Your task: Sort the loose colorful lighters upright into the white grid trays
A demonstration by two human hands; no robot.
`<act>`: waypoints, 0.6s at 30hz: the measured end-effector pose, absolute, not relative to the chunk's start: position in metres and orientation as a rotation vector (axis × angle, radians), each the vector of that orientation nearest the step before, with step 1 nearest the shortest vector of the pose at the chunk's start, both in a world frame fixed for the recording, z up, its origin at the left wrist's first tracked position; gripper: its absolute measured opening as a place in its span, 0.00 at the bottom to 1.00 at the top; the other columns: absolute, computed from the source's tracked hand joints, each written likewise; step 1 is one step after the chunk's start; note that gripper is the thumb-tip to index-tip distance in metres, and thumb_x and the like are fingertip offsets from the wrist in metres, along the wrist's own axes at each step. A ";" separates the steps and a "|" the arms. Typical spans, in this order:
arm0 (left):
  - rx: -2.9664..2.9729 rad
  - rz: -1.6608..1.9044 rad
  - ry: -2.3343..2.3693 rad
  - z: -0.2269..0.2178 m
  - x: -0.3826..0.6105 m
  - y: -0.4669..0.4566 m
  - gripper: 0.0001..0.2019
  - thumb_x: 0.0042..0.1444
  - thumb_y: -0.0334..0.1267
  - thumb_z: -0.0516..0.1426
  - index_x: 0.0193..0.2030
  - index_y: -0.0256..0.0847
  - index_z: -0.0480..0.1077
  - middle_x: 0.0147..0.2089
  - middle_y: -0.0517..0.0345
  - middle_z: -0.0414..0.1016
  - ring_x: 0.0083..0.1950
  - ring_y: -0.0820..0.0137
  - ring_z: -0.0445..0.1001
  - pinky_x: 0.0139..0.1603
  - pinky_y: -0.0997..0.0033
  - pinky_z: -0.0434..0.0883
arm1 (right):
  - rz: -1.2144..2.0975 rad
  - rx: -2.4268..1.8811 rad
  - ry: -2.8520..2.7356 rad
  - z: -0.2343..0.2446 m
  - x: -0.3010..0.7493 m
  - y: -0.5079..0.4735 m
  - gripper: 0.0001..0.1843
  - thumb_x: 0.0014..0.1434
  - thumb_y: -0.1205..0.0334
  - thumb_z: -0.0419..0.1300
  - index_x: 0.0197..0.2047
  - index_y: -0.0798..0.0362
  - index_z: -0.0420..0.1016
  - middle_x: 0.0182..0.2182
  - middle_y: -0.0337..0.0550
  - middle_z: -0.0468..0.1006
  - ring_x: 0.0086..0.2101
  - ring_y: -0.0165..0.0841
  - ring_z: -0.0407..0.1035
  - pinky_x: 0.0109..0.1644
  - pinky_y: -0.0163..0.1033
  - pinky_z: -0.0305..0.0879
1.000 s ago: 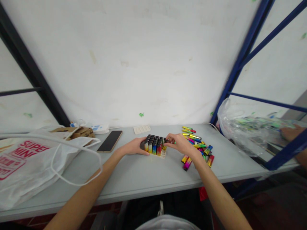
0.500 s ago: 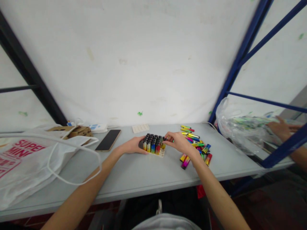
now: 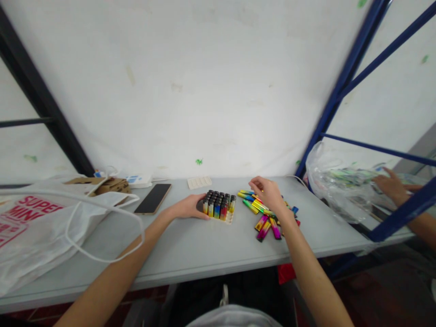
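A pale tray packed with upright, colourful lighters with black caps stands mid-table. My left hand rests against the tray's left side, fingers curled round it. My right hand hovers over a loose pile of lying lighters to the right of the tray. Its fingers are bent down toward the pile, and I cannot see anything held in them.
A dark phone lies left of the tray. A white plastic bag with red print and a cardboard box sit at the far left. Behind lies an empty white tray. Another person's hand reaches by a clear bag beyond blue frame bars.
My right hand has left the tray's right edge and moved right, over the loose lighters. The left hand has stayed on the tray. The other person's hand has shifted left.
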State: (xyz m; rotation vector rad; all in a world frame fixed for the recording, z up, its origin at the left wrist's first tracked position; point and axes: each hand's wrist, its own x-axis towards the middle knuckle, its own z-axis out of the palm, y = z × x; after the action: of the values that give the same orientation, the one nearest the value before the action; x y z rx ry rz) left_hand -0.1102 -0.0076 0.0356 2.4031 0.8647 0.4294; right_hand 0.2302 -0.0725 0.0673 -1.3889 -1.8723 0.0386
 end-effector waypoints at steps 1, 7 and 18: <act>2.403 0.425 0.869 0.036 -0.110 -0.007 0.43 0.45 0.56 0.72 0.67 0.43 0.68 0.66 0.51 0.75 0.65 0.49 0.74 0.67 0.56 0.68 | -0.006 -1.430 -1.846 0.065 0.241 -0.069 0.11 0.69 0.59 0.57 0.41 0.53 0.79 0.33 0.46 0.83 0.34 0.37 0.77 0.43 0.40 0.71; 2.380 0.425 0.865 0.035 -0.110 -0.007 0.44 0.45 0.56 0.72 0.66 0.42 0.68 0.67 0.50 0.75 0.66 0.49 0.73 0.68 0.56 0.67 | -0.102 -1.705 -1.947 0.034 0.292 -0.038 0.15 0.68 0.63 0.57 0.52 0.58 0.80 0.52 0.58 0.81 0.53 0.44 0.74 0.62 0.47 0.66; 2.369 0.466 0.846 0.034 -0.110 -0.008 0.42 0.44 0.55 0.73 0.65 0.43 0.70 0.65 0.51 0.76 0.64 0.49 0.74 0.66 0.56 0.68 | -0.015 -2.089 -2.027 0.019 0.315 0.024 0.22 0.67 0.71 0.52 0.60 0.64 0.77 0.57 0.64 0.79 0.55 0.44 0.75 0.61 0.41 0.65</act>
State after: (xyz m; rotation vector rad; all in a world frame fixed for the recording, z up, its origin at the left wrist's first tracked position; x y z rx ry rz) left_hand -0.1104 -0.0076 0.0338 2.3693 0.8458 0.4661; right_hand 0.3154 0.0241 0.0191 -2.0894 -2.0268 -0.0149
